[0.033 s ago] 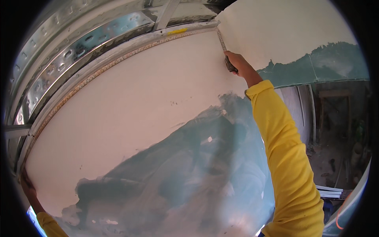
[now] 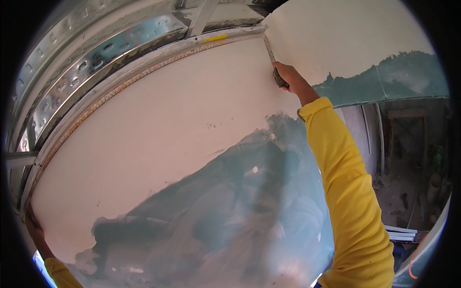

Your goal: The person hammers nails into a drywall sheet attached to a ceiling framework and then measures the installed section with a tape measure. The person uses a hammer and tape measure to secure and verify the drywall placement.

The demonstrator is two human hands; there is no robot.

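Note:
My right hand (image 2: 294, 80), raised near the upper corner of the wall, is closed around the dark case of a tape measure (image 2: 280, 79). From the case the blade climbs to the corner, bends there, and runs left along the top edge of the wall board, just under a metal channel (image 2: 163, 52). At the far left rim my left hand (image 2: 36, 230) is at the other end of the blade, pressed up against the wall's edge. Shadow hides most of its fingers. Yellow sleeves cover both forearms.
The wall (image 2: 144, 129) is white plaster above and greenish board (image 2: 216, 201) below. Perforated metal ceiling framing (image 2: 103, 50) runs overhead. Another part-plastered surface (image 2: 355, 38) meets it at the right. Below that, a dim room (image 2: 408, 158) opens, with white strips (image 2: 401, 234) stacked near my right elbow.

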